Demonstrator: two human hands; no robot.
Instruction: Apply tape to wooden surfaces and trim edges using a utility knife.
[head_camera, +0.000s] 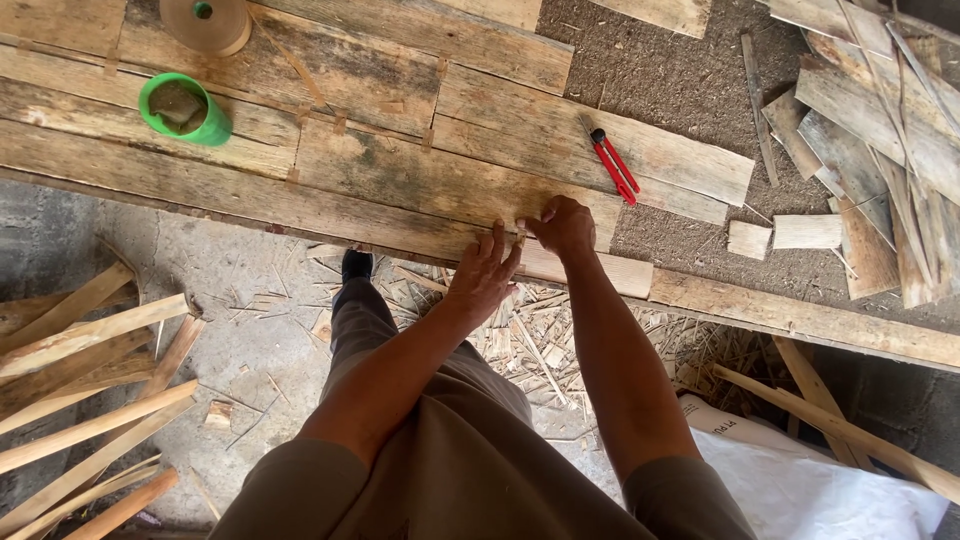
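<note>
— Rough grey concrete lies under us, littered with shavings (540, 340), and the bench (400, 180) in front is a patchwork of worn, stained planks. What do we have at its near edge?

— Our hands. Our left hand (483, 275) lies flat, fingers spread and loose, on the near edge, gripping nothing. Our right hand (563, 228) is just beside it, fingers curled down onto a pale strip (600, 270) that runs along that edge; whether they pinch it or only press it, we cannot tell.

— What else sits around?

— A red cutter (612, 165) lies on the planks, near our right hand towards the far right. At the far left corner stand a green cup (185, 110) and, behind it, a brown tape roll (207, 22). Two short pale blocks (790, 235) rest on the gritty board at the right, next to a heap of split grey slats (870, 120).

— And below the bench?

— Long pale sticks (90, 400) are stacked at the left on the floor, and a white sack (800, 480) with dark print lies at the right. Nothing blocks our hands.
</note>
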